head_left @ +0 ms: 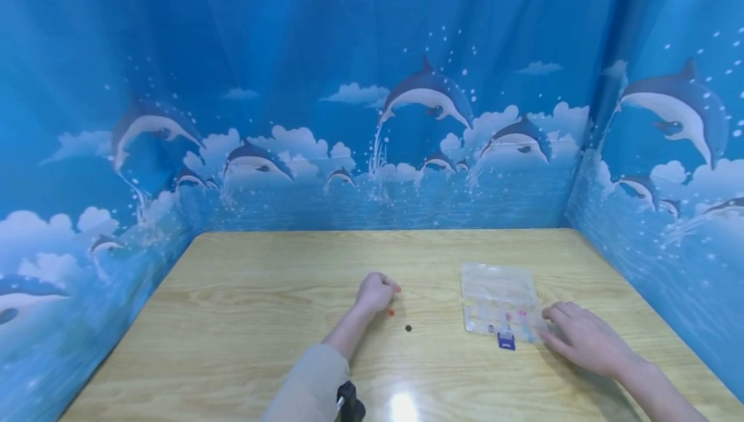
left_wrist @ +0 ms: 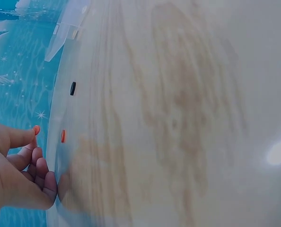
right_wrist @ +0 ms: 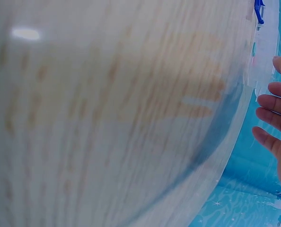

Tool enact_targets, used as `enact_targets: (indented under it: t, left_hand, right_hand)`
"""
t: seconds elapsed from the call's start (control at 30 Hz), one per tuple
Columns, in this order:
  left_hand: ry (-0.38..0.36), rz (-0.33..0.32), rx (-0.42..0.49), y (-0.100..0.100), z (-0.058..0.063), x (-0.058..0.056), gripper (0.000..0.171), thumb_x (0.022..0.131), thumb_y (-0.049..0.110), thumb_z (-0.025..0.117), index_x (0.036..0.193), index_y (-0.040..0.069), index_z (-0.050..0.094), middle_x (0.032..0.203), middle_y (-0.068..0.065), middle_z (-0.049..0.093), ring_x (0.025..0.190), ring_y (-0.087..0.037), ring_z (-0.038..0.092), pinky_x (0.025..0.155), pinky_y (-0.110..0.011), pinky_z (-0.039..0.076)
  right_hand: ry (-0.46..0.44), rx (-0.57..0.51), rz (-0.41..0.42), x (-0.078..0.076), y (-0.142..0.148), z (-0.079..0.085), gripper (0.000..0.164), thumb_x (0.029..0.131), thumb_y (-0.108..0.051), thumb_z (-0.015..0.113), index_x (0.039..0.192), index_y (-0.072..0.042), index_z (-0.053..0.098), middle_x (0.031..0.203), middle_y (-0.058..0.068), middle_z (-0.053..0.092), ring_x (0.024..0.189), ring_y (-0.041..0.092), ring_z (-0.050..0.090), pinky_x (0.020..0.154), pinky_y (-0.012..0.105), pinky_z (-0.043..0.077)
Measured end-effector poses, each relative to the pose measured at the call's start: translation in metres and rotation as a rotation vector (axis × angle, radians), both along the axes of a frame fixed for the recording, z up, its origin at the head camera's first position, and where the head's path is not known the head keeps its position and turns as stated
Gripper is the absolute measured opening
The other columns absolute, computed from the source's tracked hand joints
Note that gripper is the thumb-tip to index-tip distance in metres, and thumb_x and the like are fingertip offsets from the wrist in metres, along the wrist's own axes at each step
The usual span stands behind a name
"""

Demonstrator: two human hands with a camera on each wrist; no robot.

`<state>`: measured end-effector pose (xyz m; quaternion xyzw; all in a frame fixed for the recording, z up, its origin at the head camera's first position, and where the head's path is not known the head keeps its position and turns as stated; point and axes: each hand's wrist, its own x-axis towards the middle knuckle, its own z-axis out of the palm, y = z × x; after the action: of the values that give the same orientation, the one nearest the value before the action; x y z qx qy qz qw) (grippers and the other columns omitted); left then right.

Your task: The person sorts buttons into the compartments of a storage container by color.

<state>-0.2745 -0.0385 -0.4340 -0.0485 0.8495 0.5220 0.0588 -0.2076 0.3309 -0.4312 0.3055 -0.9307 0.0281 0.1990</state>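
My left hand (head_left: 375, 293) pinches a small round orange-red disc (left_wrist: 37, 129), like a button, between thumb and forefinger, over the table. A second orange-red disc (head_left: 391, 313) lies on the wood just below that hand, and a black disc (head_left: 409, 328) sits a little nearer to me. To the right, a transparent compartment box (head_left: 500, 283) stands with its lid folded back, small coloured pieces in its front section. My right hand (head_left: 587, 338) rests beside the box's right edge, its fingers loosely bent and holding nothing; in the right wrist view the fingers (right_wrist: 272, 118) are spread apart.
A dark blue clip-like tag (head_left: 506, 342) is at the box's front edge. The wood-grain table (head_left: 244, 344) reaches back to a blue dolphin-print curtain (head_left: 325, 150), which also hangs along both sides. A black fitting (head_left: 351, 402) shows by the left sleeve (head_left: 310, 383).
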Motion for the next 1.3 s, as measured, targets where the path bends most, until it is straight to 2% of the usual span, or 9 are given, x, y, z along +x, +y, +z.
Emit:
enact_targets:
  t: [0.1,0.2,0.43,0.6,0.8,1.07,1.3]
  left_hand:
    - [0.016,-0.006,0.021,0.004,0.000,-0.001,0.011,0.087,0.004,0.056,0.083,0.002,0.066,0.086,-0.005,0.064,0.053,-0.011,0.046,0.047,-0.023,0.044]
    - [-0.002,-0.001,0.045,0.009,0.002,-0.001,0.011,0.088,0.005,0.056,0.085,0.002,0.066,0.086,-0.004,0.064,0.047,-0.009,0.043,0.042,-0.023,0.044]
    - [-0.026,-0.006,0.027,0.020,0.009,-0.002,0.009,0.087,0.009,0.058,0.087,0.005,0.066,0.085,-0.003,0.060,0.055,-0.010,0.043,0.040,-0.023,0.040]
    - [-0.048,-0.016,0.024,0.028,0.014,-0.002,0.010,0.088,0.013,0.059,0.087,0.008,0.067,0.087,-0.003,0.060,0.045,-0.009,0.033,0.036,-0.023,0.032]
    - [-0.036,-0.054,0.079,0.040,0.019,-0.003,0.010,0.088,0.010,0.059,0.087,0.006,0.067,0.091,-0.004,0.062,0.052,-0.012,0.037,0.045,-0.024,0.034]
    - [-0.001,-0.121,0.096,0.058,0.025,-0.002,0.009,0.087,0.008,0.060,0.085,0.004,0.068,0.091,-0.003,0.063,0.077,-0.014,0.054,0.066,-0.028,0.047]
    - [0.015,-0.160,0.111,0.075,0.024,-0.001,0.007,0.085,0.008,0.064,0.084,0.002,0.068,0.086,-0.002,0.061,0.069,-0.013,0.048,0.059,-0.025,0.041]
  right_hand:
    - [-0.005,0.002,0.000,0.000,0.000,0.000,0.030,0.073,-0.023,0.075,0.094,-0.005,0.062,0.090,0.005,0.060,0.083,0.027,0.059,0.074,0.046,0.049]
    - [-0.002,0.004,-0.001,0.001,0.000,0.000,0.030,0.073,-0.023,0.075,0.094,-0.005,0.062,0.089,0.004,0.060,0.082,0.025,0.059,0.073,0.045,0.049]
    - [-0.019,-0.001,-0.010,0.001,0.001,-0.001,0.031,0.074,-0.025,0.074,0.095,-0.006,0.062,0.090,0.005,0.060,0.083,0.026,0.058,0.073,0.045,0.049]
    - [-0.021,-0.006,-0.013,0.002,0.000,-0.001,0.030,0.074,-0.024,0.075,0.094,-0.006,0.062,0.090,0.005,0.060,0.083,0.026,0.058,0.072,0.045,0.049]
    - [-0.016,-0.012,-0.013,0.002,0.000,0.000,0.030,0.074,-0.023,0.074,0.094,-0.005,0.062,0.090,0.007,0.061,0.083,0.027,0.059,0.073,0.046,0.049]
    - [-0.007,-0.013,-0.011,0.003,-0.001,-0.001,0.030,0.074,-0.022,0.074,0.095,-0.003,0.062,0.090,0.008,0.061,0.083,0.027,0.059,0.073,0.046,0.049]
    - [0.011,-0.020,-0.002,0.003,-0.001,-0.001,0.031,0.073,-0.021,0.074,0.095,-0.002,0.062,0.090,0.010,0.061,0.084,0.028,0.059,0.074,0.046,0.049]
